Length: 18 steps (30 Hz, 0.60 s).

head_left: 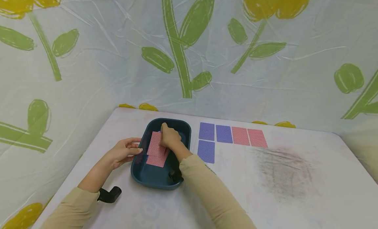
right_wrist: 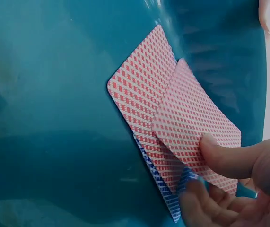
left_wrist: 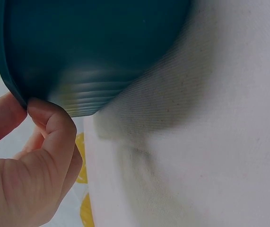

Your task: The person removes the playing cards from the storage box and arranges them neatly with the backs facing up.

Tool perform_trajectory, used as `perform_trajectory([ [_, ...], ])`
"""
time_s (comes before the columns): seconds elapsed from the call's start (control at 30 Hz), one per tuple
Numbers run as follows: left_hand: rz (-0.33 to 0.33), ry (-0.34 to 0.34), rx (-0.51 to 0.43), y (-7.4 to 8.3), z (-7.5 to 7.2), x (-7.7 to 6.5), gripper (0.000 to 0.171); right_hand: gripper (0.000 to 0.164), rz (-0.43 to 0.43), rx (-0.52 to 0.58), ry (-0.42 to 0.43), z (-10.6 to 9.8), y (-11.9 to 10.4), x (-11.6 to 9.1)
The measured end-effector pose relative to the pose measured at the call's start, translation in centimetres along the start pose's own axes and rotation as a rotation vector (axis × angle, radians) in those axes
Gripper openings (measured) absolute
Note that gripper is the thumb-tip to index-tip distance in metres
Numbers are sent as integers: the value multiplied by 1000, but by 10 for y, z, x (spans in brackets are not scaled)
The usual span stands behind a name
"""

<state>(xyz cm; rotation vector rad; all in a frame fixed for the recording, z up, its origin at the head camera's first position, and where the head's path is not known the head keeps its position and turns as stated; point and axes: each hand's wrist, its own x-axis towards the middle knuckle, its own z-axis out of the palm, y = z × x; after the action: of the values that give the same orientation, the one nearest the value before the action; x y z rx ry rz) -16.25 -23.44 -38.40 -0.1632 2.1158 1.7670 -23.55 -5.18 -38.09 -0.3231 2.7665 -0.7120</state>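
A dark teal plastic tub [head_left: 153, 180] stands on the table with playing cards in it. My left hand [head_left: 122, 152] grips the tub's left rim between thumb and fingers; the left wrist view shows this pinch at the tub's edge [left_wrist: 12, 80]. Inside the tub, my right hand [head_left: 171, 137] pinches a red-backed playing card [right_wrist: 196, 120], thumb on its patterned back. Beneath that card lie another red-backed card [right_wrist: 137, 85] and a blue-backed card [right_wrist: 156, 172], partly covered. My right fingertips are partly hidden behind the held card.
Right of the tub, several cards lie face down: a back row with two blue-backed cards [head_left: 206, 131] and two red-backed cards [head_left: 240, 136], plus one blue-backed card [head_left: 206, 152] in front. A grey smudge [head_left: 283, 173] marks the tablecloth. Flower-printed sheeting [head_left: 224, 101] hangs behind the table.
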Motion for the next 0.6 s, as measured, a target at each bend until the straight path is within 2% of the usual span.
perform_trajectory([
  [0.13,0,0,-1,-1,0,1,57,34,-26,200,-40,-3,4,-2],
  [0.27,1,-4,-11,-2,0,1,56,32,7,429,-122,-7,7,-4],
  [0.43,-1,-7,-11,-3,-1,1,56,31,17,552,-192,-16,7,-8],
  [0.6,-5,0,0,-2,1,2,57,32,14,685,-215,-26,12,-12],
])
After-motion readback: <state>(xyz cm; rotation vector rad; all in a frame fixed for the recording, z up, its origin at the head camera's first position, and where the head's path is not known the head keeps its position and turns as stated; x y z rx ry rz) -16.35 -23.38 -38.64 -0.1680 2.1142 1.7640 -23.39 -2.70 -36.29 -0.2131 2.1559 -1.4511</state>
